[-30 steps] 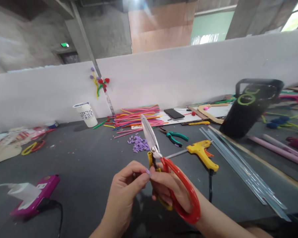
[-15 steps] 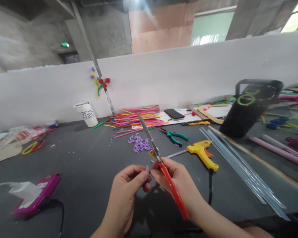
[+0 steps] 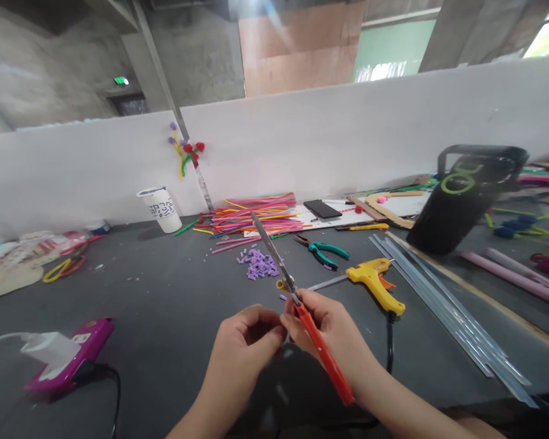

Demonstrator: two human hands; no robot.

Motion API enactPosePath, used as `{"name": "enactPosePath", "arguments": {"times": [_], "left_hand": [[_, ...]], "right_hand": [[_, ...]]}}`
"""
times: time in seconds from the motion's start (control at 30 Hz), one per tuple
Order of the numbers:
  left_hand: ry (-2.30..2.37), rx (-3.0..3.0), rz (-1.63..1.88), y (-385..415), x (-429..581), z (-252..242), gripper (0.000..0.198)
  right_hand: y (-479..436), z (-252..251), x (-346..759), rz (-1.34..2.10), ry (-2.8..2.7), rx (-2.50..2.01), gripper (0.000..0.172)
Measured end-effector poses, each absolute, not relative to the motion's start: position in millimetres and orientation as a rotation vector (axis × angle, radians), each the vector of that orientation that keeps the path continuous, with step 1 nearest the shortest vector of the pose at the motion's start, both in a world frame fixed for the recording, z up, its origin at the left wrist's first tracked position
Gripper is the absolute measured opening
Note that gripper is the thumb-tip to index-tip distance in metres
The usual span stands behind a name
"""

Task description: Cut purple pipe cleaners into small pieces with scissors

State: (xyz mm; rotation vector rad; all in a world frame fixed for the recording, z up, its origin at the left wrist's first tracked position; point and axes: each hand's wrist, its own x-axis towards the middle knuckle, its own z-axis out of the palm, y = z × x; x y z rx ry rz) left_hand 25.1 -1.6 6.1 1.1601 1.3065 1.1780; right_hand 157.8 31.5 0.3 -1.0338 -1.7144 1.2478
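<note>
Scissors with red handles (image 3: pixel 326 355) rest in my right hand (image 3: pixel 336 332), their blades pointing up and away to the left. My left hand (image 3: pixel 247 341) is closed in a pinch, its fingertips meeting those of my right. What the left fingers hold, if anything, is hidden. Just beyond the hands lies a pile of short purple pieces (image 3: pixel 259 263), cut from something like fuzzy stems. A small yellow roll (image 3: pixel 281 285) shows beside the scissor pivot. To the right of the hands sits a yellow glue gun (image 3: pixel 373 281) with a clear stick in its back.
Behind the pile lie pink and coloured stems (image 3: pixel 256 216), teal-handled pliers (image 3: pixel 322 250) and a dark phone (image 3: pixel 322 209). Clear glue sticks (image 3: pixel 439 311) and a black bottle (image 3: pixel 462 201) are at right. At left are a purple power strip (image 3: pixel 89 347) and a white cup (image 3: pixel 160 210).
The small purple piece at my left fingertips no longer shows. My left hand has shifted slightly right, against the right fingers. The scissors stay in my right hand.
</note>
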Motion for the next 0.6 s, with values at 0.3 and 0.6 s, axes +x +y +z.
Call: {"name": "enactPosePath", "arguments": {"times": [0.3, 0.6], "left_hand": [[1.168, 0.88, 1.542, -1.4, 0.7, 15.1, 0.005], [1.053, 0.817, 1.652, -6.7, -4.9, 21.2, 0.002]], "right_hand": [[27.7, 1.3, 173.2, 0.59, -2.258, -1.243, 0.027], [18.3, -17.0, 171.2, 0.224, -2.453, -1.209, 0.036]]}}
